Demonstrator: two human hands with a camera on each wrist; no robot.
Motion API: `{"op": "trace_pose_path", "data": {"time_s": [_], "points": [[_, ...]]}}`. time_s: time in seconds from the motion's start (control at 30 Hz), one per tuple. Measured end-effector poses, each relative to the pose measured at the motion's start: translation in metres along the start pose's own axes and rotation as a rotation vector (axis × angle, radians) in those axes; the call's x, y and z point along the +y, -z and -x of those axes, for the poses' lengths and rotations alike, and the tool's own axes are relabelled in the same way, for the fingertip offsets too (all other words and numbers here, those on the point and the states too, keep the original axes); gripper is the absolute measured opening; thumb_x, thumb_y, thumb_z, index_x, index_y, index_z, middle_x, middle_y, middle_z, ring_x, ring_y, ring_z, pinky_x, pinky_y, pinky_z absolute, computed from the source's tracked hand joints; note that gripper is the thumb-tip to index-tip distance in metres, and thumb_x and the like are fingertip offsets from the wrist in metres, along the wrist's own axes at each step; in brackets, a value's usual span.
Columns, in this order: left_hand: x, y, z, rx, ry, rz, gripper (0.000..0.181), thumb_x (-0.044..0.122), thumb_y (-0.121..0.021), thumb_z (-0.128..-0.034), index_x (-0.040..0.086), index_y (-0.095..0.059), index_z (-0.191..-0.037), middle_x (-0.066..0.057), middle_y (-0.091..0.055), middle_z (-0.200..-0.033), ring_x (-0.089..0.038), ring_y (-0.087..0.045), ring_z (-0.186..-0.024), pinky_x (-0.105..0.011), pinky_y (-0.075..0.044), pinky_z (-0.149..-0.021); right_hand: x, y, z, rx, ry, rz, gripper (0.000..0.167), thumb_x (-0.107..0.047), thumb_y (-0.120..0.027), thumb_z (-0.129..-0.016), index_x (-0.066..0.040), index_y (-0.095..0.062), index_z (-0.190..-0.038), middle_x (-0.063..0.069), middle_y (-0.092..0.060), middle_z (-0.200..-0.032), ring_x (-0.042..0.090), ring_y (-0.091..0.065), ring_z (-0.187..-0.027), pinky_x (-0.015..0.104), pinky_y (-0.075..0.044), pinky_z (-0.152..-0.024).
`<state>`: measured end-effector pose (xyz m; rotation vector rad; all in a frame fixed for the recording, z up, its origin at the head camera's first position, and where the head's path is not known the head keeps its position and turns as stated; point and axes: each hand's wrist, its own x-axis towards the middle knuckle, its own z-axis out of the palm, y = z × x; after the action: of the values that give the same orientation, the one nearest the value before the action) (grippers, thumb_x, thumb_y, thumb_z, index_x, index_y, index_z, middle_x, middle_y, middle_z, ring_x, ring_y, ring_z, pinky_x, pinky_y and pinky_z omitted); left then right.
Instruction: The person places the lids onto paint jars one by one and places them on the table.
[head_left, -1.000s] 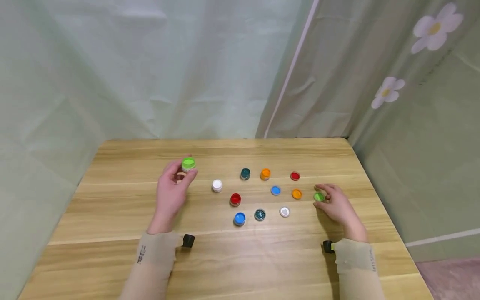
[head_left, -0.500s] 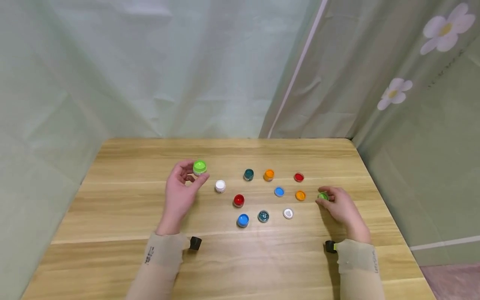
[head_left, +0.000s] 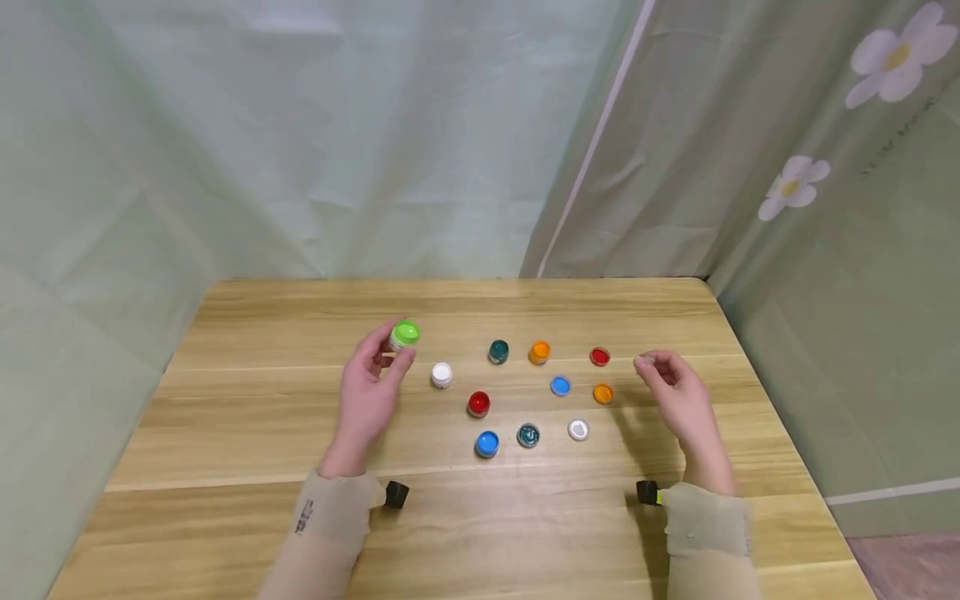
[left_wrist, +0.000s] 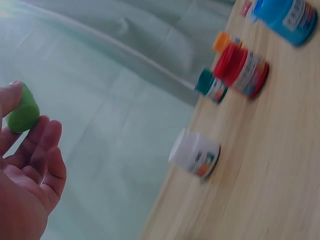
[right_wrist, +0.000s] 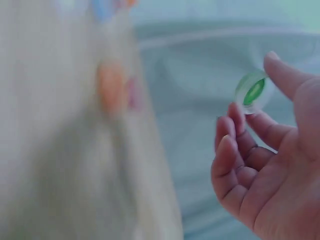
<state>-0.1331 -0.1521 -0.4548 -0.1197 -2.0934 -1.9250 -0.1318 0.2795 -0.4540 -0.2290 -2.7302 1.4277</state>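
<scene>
The left hand holds a small open green paint jar between thumb and fingers, above the table at left of the jars. In the left wrist view the green jar sits between the fingertips. Raised over the right part of the table, the right hand pinches a clear lid with green paint inside, seen well in the right wrist view. Nearest the left hand is a white jar; nearest the right are a red lid and an orange lid.
On the wooden table stand open jars: dark green, orange, red and blue. Lids lie beside them: blue, dark green and white. A pale curtain hangs behind.
The right hand has lifted the green lid off the table and turned it. The left hand has moved right with the green jar, which is now tilted. The head view has shifted slightly.
</scene>
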Motion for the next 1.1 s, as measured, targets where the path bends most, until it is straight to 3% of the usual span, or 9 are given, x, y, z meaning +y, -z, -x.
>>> {"op": "trace_pose_path", "data": {"time_s": [0.13, 0.27, 0.37, 0.43, 0.53, 0.67, 0.8, 0.93, 1.1], "points": [[0.006, -0.006, 0.003, -0.070, -0.021, 0.023, 0.048, 0.000, -0.067, -0.1040, 0.004, -0.058, -0.151, -0.006, -0.063, -0.125, -0.018, -0.059, -0.104, -0.021, -0.048, -0.087, -0.037, -0.021, 0.004, 0.032, 0.081, -0.235, 0.039, -0.028, -0.077, -0.102, -0.001, -0.065, -0.126, 0.004, -0.066, -0.111, 0.018, -0.060, -0.103, 0.020, -0.051, -0.082], [0.015, -0.011, 0.006, -0.108, -0.027, 0.055, 0.053, -0.003, -0.070, -0.1011, 0.003, -0.055, -0.152, -0.006, -0.064, -0.125, -0.017, -0.059, -0.104, -0.023, -0.047, -0.088, -0.071, -0.047, 0.008, -0.038, 0.173, -0.451, 0.022, -0.005, -0.081, -0.095, 0.000, -0.062, -0.104, 0.002, -0.070, -0.117, 0.019, -0.065, -0.104, 0.022, -0.055, -0.082], [0.019, -0.015, 0.009, -0.125, -0.012, 0.066, 0.048, -0.005, -0.073, -0.0982, 0.001, -0.059, -0.144, -0.005, -0.066, -0.123, -0.019, -0.059, -0.103, -0.025, -0.047, -0.088, -0.093, -0.065, 0.013, -0.102, 0.206, -0.563, 0.026, 0.003, -0.079, -0.094, -0.001, -0.054, -0.090, 0.005, -0.072, -0.120, 0.019, -0.067, -0.102, 0.022, -0.055, -0.080], [0.020, -0.017, 0.010, -0.142, -0.007, 0.059, 0.043, -0.005, -0.075, -0.0972, 0.001, -0.062, -0.138, -0.005, -0.067, -0.121, -0.020, -0.059, -0.102, -0.025, -0.048, -0.088, -0.105, -0.076, 0.017, -0.141, 0.223, -0.594, 0.029, 0.005, -0.077, -0.094, 0.001, -0.049, -0.089, 0.008, -0.071, -0.118, 0.018, -0.067, -0.096, 0.021, -0.053, -0.074], [0.019, -0.020, 0.009, -0.163, -0.010, 0.051, 0.038, -0.004, -0.075, -0.0975, 0.001, -0.065, -0.134, -0.005, -0.068, -0.120, -0.022, -0.059, -0.100, -0.027, -0.050, -0.088, -0.121, -0.088, 0.024, -0.200, 0.285, -0.561, 0.021, 0.002, -0.075, -0.098, 0.005, -0.057, -0.108, 0.012, -0.066, -0.117, 0.018, -0.064, -0.097, 0.023, -0.051, -0.077], [0.019, -0.022, 0.008, -0.163, -0.012, 0.067, 0.036, -0.004, -0.072, -0.0989, 0.000, -0.066, -0.134, -0.003, -0.068, -0.118, -0.022, -0.060, -0.097, -0.027, -0.051, -0.087, -0.135, -0.098, 0.031, -0.260, 0.367, -0.461, 0.035, -0.010, -0.066, -0.107, -0.005, -0.063, -0.142, 0.009, -0.062, -0.128, 0.024, -0.058, -0.107, 0.031, -0.051, -0.090], [0.019, -0.024, 0.011, -0.181, -0.007, 0.103, 0.036, -0.006, -0.071, -0.0989, -0.003, -0.065, -0.135, 0.000, -0.070, -0.116, -0.020, -0.063, -0.095, -0.025, -0.055, -0.084, -0.141, -0.104, 0.037, -0.259, 0.371, -0.413, 0.027, -0.019, -0.059, -0.112, -0.014, -0.070, -0.136, 0.009, -0.062, -0.131, 0.029, -0.056, -0.104, 0.038, -0.049, -0.088], [0.020, -0.025, 0.013, -0.204, -0.006, 0.115, 0.037, -0.006, -0.072, -0.0979, -0.002, -0.066, -0.135, 0.001, -0.070, -0.115, -0.020, -0.063, -0.094, -0.026, -0.055, -0.083, -0.144, -0.108, 0.039, -0.208, 0.359, -0.409, 0.028, -0.020, -0.067, -0.108, -0.017, -0.069, -0.135, 0.009, -0.058, -0.127, 0.026, -0.052, -0.107, 0.035, -0.047, -0.084], [0.019, -0.028, 0.015, -0.226, 0.007, 0.075, 0.038, -0.001, -0.077, -0.0966, 0.004, -0.069, -0.134, 0.000, -0.070, -0.113, -0.022, -0.060, -0.094, -0.029, -0.051, -0.083, -0.144, -0.110, 0.039, -0.179, 0.387, -0.365, 0.034, -0.017, -0.076, -0.102, -0.021, -0.071, -0.136, 0.000, -0.060, -0.126, 0.022, -0.055, -0.111, 0.033, -0.046, -0.080]]}}
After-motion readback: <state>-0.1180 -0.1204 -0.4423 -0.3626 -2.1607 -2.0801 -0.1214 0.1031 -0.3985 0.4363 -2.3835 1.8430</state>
